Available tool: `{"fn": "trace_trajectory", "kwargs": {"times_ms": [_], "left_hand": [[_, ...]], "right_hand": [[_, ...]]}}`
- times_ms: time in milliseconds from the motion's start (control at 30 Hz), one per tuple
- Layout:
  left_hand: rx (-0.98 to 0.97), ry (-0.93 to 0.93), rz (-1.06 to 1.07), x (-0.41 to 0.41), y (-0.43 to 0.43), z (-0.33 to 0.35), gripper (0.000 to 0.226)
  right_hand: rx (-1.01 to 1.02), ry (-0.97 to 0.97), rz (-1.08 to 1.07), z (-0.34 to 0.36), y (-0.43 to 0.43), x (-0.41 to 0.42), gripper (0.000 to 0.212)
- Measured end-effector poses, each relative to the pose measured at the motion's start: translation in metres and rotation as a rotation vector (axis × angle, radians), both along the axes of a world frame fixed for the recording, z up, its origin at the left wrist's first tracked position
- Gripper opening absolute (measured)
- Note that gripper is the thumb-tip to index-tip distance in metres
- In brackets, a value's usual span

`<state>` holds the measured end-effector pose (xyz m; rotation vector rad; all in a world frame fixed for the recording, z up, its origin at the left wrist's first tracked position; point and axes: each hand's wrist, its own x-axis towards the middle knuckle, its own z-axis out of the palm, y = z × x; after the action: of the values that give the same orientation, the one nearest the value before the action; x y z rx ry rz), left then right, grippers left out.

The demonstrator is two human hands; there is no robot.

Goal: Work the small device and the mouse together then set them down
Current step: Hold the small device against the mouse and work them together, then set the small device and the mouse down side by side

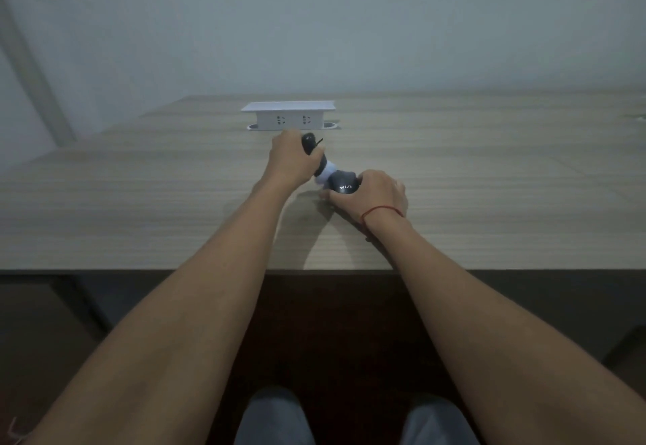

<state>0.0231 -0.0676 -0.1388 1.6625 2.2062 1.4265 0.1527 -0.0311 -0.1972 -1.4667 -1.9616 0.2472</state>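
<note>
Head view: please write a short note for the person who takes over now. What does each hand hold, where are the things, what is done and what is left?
Left hand: closed around the small device, a dark handle with a white front end, held tilted above the table.
Right hand: fingers closed on the dark mouse, low at the table; whether it rests on the surface cannot be told.
The white end of the device meets the mouse, in front of the white socket box.
Done: both things picked up and brought together.
Left: finish working them, then set both down.
</note>
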Motion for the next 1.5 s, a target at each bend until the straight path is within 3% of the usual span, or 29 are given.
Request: {"fn": "trace_trajectory", "kwargs": {"times_ms": [100,233,367,500,633,767,867,1033,1133,1300,1500], "left_hand": [[0.017,0.021,-0.127,0.012,0.000,0.003,0.027],[0.004,0.116,-0.074,0.019,0.006,0.008,0.023],[-0.021,-0.028,-0.105,0.020,0.009,0.008,0.031],[-0.026,-0.183,-0.004,0.013,0.009,0.001,0.031],[-0.111,-0.415,-0.092,0.014,0.004,0.002,0.032],[-0.044,-0.396,-0.028,0.014,0.002,0.003,0.029],[-0.115,-0.476,-0.102,0.014,0.003,-0.002,0.027],[0.002,-0.353,0.040,0.009,0.005,-0.005,0.026],[0.008,-0.365,0.049,0.009,0.005,-0.014,0.030],[0.002,-0.207,0.238,0.003,-0.002,-0.036,0.028],[-0.164,-0.142,0.313,-0.008,-0.010,-0.047,0.036]], "right_hand": [[-0.007,0.003,-0.038,-0.001,0.002,-0.002,0.053],[-0.025,0.011,-0.060,-0.002,0.004,-0.006,0.055],[-0.034,-0.003,-0.073,-0.001,0.005,-0.008,0.054],[-0.015,0.016,-0.081,-0.002,0.004,-0.008,0.047],[-0.022,0.030,-0.056,-0.001,0.004,-0.008,0.045],[-0.036,0.027,-0.072,-0.001,0.002,-0.007,0.046],[-0.031,0.041,-0.057,0.000,0.001,-0.007,0.042],[-0.030,0.049,-0.068,0.002,-0.004,-0.004,0.047],[-0.029,0.084,-0.061,0.004,-0.006,-0.002,0.047],[-0.023,0.078,-0.091,0.005,-0.010,-0.001,0.058],[-0.050,0.041,-0.110,0.005,-0.007,0.002,0.062]]}}
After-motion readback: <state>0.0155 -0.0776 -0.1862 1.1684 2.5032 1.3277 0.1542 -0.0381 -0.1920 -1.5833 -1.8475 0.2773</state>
